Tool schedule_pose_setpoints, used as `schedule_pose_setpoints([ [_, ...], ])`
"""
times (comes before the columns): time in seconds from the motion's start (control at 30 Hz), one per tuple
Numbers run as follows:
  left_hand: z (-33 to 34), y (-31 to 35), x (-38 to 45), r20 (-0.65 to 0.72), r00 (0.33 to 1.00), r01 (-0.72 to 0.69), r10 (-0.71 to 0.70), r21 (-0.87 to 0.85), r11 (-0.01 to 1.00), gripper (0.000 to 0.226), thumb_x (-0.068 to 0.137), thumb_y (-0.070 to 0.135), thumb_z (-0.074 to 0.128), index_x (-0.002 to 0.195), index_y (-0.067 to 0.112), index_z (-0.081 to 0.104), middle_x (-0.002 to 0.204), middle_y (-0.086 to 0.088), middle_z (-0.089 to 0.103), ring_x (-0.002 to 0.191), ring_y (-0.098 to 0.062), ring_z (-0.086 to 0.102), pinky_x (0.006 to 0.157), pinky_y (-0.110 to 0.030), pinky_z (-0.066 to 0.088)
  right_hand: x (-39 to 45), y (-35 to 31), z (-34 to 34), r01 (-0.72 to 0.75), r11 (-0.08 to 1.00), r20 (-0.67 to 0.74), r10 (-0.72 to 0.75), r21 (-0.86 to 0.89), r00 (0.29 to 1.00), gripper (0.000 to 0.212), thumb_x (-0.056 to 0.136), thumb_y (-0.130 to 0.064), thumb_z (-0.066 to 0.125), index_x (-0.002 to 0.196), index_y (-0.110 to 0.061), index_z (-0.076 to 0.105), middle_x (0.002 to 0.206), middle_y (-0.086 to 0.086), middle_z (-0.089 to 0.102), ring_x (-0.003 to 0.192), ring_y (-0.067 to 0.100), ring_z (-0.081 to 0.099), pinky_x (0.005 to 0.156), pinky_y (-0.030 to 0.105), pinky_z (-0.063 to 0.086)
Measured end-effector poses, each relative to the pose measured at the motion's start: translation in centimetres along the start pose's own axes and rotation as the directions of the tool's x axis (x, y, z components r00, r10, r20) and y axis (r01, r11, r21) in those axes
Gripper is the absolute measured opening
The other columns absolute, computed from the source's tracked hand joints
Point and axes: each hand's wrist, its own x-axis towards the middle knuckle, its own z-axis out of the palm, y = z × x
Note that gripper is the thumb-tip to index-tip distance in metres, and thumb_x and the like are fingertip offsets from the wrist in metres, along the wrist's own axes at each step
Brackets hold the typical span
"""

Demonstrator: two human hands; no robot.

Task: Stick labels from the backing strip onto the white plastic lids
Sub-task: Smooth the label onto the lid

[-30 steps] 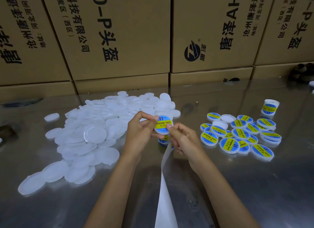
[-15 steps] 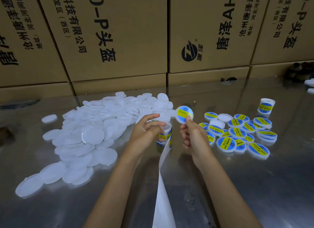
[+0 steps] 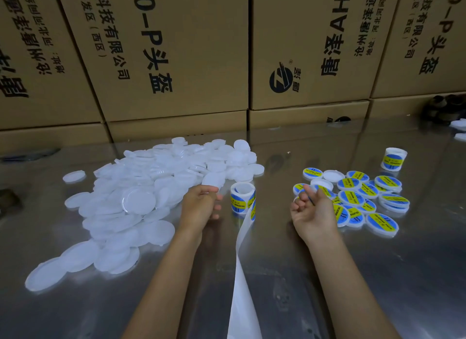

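Take the label roll (image 3: 242, 198) standing on the table (image 3: 416, 275) as your centre. Its backing strip (image 3: 243, 275) trails toward you. Left of the roll lies the heap of bare lids (image 3: 141, 200), right of it the cluster of labelled lids (image 3: 358, 200), with a second roll (image 3: 393, 159) beyond them. Behind everything stand stacked boxes (image 3: 191, 51).

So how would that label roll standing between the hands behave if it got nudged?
The label roll stands on end on the smooth steel table, so it would probably slide or tip easily. It looks hollow and light. Once on its side it would likely roll, though its trailing backing strip, limp and curling, might drag.
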Motion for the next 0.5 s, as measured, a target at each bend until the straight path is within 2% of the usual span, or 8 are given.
schedule_pose_setpoints([
  [0.17,0.1,-0.2,0.3,0.001,1.000,0.003,-0.003,0.045,0.999,0.018,0.096,0.002,0.050,0.099,0.011,0.065,0.092,-0.008,0.071,0.063,-0.016,0.057,0.048,-0.021,0.049,-0.2,0.3,0.2,0.002,0.997,0.022,-0.001,-0.082,1.000,0.024,0.104,-0.025,0.042,0.101,-0.010,0.060,0.069,0.000,0.042,0.056,0.012,0.029,0.055,0.022,0.028],
  [0.27,-0.1,-0.1,0.5,-0.026,0.999,-0.024,0.027,0.094,0.995,0.020,0.095,0.002,0.051,0.097,0.015,0.066,0.094,-0.006,0.072,0.069,-0.017,0.060,0.056,-0.025,0.051,-0.7,0.7,0.6,0.049,0.963,0.079,-0.030,-0.263,0.996,0.019,0.100,-0.021,0.046,0.095,-0.014,0.063,0.062,-0.003,0.045,0.052,0.011,0.032,0.053,0.022,0.030],
  [0.33,-0.7,0.0,0.8,-0.096,0.987,-0.103,0.127,0.226,0.969,0.022,0.094,0.002,0.053,0.097,0.017,0.068,0.100,-0.005,0.071,0.087,-0.020,0.065,0.075,-0.029,0.051,-1.1,1.4,1.1,0.112,0.890,0.119,-0.065,-0.441,0.991,0.018,0.098,-0.020,0.050,0.089,-0.016,0.065,0.057,-0.004,0.048,0.047,0.009,0.035,0.050,0.022,0.032],
  [0.4,-1.7,0.2,0.9,-0.189,0.940,-0.187,0.283,0.409,0.893,0.021,0.093,0.005,0.054,0.100,0.017,0.069,0.106,-0.003,0.069,0.104,-0.025,0.062,0.086,-0.030,0.046,-1.6,2.3,1.4,0.195,0.775,0.179,-0.107,-0.601,0.978,0.017,0.096,-0.019,0.055,0.086,-0.015,0.067,0.056,-0.004,0.051,0.045,0.008,0.038,0.046,0.022,0.034],
  [0.5,-3.4,0.3,1.2,-0.318,0.838,-0.151,0.444,0.646,0.748,0.024,0.091,0.007,0.056,0.110,0.015,0.068,0.121,-0.010,0.061,0.120,-0.034,0.048,0.098,-0.043,0.036,-2.3,3.7,1.6,0.289,0.644,0.246,-0.159,-0.708,0.956,0.015,0.093,-0.016,0.057,0.084,-0.012,0.069,0.055,-0.005,0.054,0.042,0.008,0.039,0.042,0.020,0.033],
])
